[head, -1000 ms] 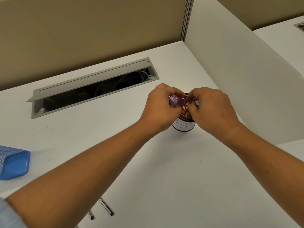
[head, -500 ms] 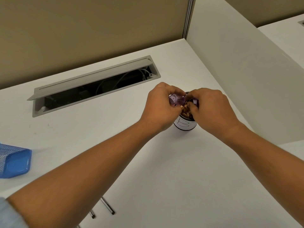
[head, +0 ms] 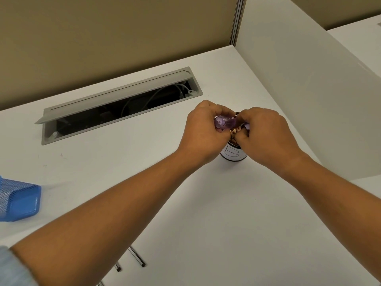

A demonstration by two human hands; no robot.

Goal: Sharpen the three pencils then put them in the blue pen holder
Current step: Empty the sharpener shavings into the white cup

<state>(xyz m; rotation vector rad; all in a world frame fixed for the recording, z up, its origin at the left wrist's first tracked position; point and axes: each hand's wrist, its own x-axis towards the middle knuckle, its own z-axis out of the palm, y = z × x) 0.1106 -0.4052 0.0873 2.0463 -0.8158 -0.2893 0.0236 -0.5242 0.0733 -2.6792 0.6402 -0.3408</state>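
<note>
You're at a white desk (head: 226, 223) in a cubicle. A tan partition (head: 113, 38) faces you on the far side; a white divider panel (head: 309, 89) closes off your right, and a grey metal post (head: 237, 19) joins them at the far corner. Set into the desk, far and left, a grey cable hatch (head: 115, 96) has its lid propped open, cables (head: 181, 86) showing inside. Beyond the divider, far right, lies another white desktop (head: 360, 42). Light is soft, even.

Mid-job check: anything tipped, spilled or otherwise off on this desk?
The blue pen holder at the left edge seems to lie on its side, solid base showing, though the frame cuts it off. Shavings from the purple sharpener sit over the cup; none visible on the desk.
</note>
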